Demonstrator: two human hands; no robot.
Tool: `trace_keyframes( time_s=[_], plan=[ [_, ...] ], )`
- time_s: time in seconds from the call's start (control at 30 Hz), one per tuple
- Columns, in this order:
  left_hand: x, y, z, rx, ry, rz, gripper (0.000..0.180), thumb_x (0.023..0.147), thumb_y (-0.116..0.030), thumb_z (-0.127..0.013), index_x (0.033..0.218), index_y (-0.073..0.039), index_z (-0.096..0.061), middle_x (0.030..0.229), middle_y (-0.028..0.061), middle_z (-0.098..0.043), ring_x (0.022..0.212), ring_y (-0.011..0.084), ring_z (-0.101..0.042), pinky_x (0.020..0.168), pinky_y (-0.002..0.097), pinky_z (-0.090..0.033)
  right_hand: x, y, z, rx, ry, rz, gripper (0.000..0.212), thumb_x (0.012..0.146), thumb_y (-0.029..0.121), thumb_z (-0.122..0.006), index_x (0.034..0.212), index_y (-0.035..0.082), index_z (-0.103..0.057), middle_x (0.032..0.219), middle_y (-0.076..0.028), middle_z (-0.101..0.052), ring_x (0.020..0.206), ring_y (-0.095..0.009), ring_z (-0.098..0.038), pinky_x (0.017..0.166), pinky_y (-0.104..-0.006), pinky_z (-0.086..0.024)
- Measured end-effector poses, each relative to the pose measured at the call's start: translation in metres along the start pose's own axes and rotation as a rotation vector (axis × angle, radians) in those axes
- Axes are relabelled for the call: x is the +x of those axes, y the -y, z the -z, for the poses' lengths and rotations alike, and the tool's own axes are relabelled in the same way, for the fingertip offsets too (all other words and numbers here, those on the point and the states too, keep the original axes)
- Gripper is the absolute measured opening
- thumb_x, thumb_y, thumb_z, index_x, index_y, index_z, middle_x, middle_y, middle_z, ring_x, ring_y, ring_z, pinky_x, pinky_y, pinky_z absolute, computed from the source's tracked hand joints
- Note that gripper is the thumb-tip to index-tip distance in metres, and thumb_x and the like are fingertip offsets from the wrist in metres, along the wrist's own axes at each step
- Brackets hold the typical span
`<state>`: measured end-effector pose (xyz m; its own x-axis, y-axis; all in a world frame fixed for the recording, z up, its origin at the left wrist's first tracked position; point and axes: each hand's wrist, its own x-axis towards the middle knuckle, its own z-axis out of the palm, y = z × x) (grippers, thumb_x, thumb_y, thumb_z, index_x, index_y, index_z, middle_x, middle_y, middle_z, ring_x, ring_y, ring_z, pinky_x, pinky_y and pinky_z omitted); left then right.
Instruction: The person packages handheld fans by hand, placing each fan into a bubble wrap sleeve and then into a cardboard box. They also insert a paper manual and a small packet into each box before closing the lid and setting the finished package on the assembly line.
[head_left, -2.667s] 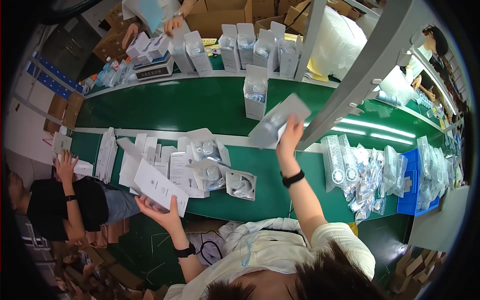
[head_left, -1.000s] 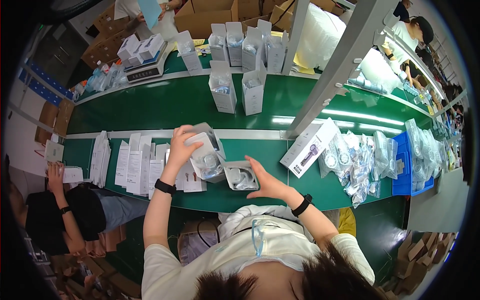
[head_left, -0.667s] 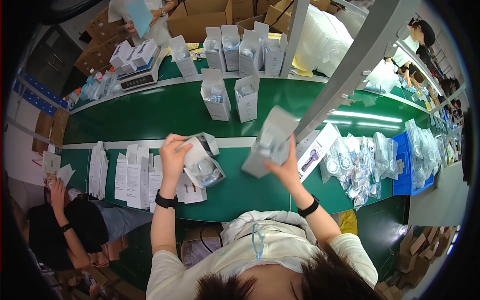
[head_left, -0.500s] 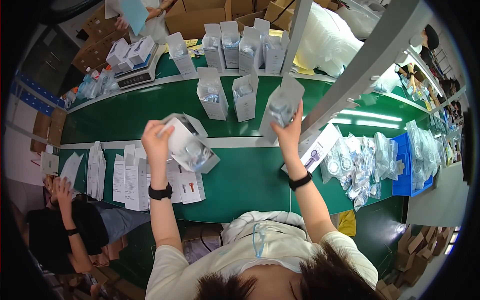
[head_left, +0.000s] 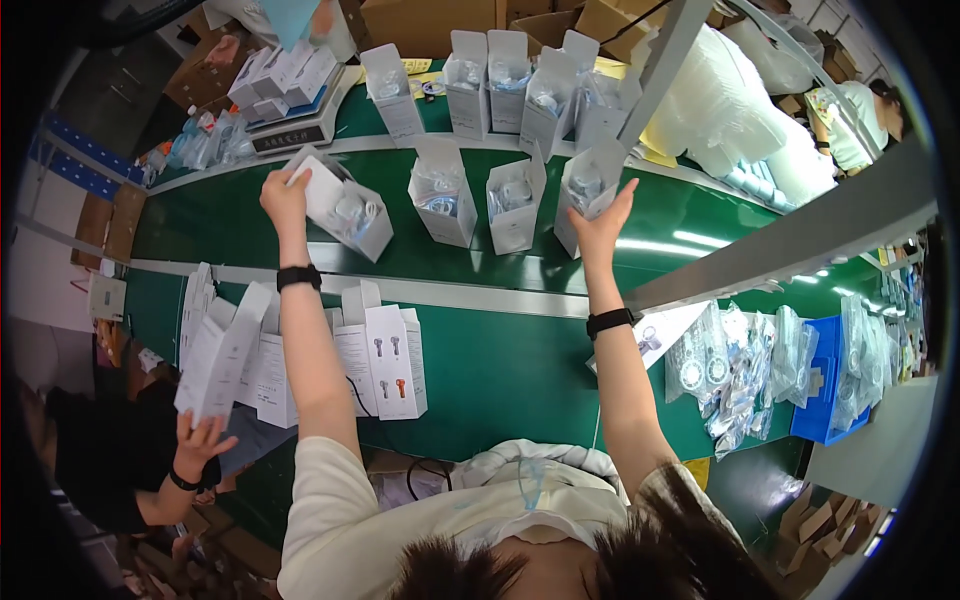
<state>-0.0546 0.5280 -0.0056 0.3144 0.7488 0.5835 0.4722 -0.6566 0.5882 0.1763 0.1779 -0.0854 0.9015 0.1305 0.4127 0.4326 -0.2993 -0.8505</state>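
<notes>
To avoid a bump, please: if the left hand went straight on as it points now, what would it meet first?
Likely the rail, with the scale behind it; depth is unclear, so the left hand might pass above the rail and touch the scale.

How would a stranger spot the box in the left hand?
Find the wide green strip beyond the long pale rail. Toward its left end, the left hand grips an open white box. Unlike the upright boxes to its right, this one is clearly tilted.

Cartons (head_left: 372, 240) are showing white; the bench (head_left: 500, 380) is displaying glossy green, the bin (head_left: 822, 405) solid blue, the wristbands (head_left: 299, 277) black, and the panel (head_left: 88, 160) pale dots on blue.
</notes>
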Motion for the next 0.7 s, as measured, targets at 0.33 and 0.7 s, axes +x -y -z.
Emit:
trace_keyframes(
  time_s=[0.33, 0.7],
  plan=[
    [-0.028, -0.004, -0.005, 0.284, -0.092, -0.078, 0.058, 0.063, -0.023, -0.072, 0.112, -0.006, -0.045, 0.112, 0.0205, -0.045, 0.107, 0.0381, -0.040, 0.087, 0.0436, -0.034, -0.043, 0.042, 0.034, -0.037, 0.057, 0.002, 0.098, 0.063, 0.012, -0.069, 0.136, 0.005, -0.004, 0.136, -0.021, -0.017, 0.126, -0.033, -0.018, 0.102, -0.0403, -0.018],
    [-0.257, -0.050, 0.031, 0.522, 0.770, 0.129, 0.081, 0.061, -0.017, -0.073, 0.129, -0.015, -0.029, 0.136, 0.0226, -0.014, 0.124, 0.0432, -0.015, 0.088, 0.0705, -0.010, -0.194, 0.073, 0.107, 0.300, 0.738, -0.101, 0.041, 0.068, 0.002, -0.059, 0.108, 0.008, -0.049, 0.114, -0.012, -0.045, 0.108, -0.028, -0.044, 0.086, -0.0346, -0.040]
  ],
)
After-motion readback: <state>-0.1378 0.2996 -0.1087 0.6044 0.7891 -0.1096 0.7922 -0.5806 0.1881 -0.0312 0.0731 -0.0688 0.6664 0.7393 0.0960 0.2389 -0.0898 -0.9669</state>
